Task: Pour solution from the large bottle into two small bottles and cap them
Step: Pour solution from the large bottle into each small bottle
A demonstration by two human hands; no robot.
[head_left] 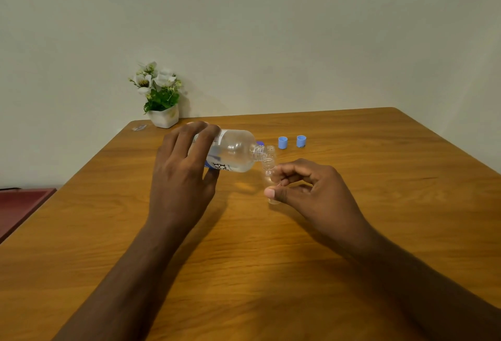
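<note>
Gripping the large bottle (233,151) round its body, the left hand (184,175) tips it nearly onto its side above a wooden table (271,273), its open mouth lowered to the neck of a small bottle (268,175). The right hand (306,186) pinches this small bottle between thumb and curled fingers. That hold appears meant to keep the light, narrow-necked container upright and steady beneath the pour, since a knock from the heavier bottle could tip it. Whether its base rests on the table or hangs just above cannot be told. Clear liquid lies along the lower side of the large bottle; no stream between the two mouths can be made out. A second small bottle (272,149) stands uncapped just behind the first, partly hidden by the large bottle's neck and seemingly waiting its turn. Further back, the first cap (282,142) and the second cap (301,141), both blue, sit near each other, within the right hand's reach for the closing step. The count: one large bottle, two small bottles, two blue caps. A sliver of blue behind the large bottle's neck may be a third cap, though too little shows to say. One flower pot (164,115) stands by the wall.
</note>
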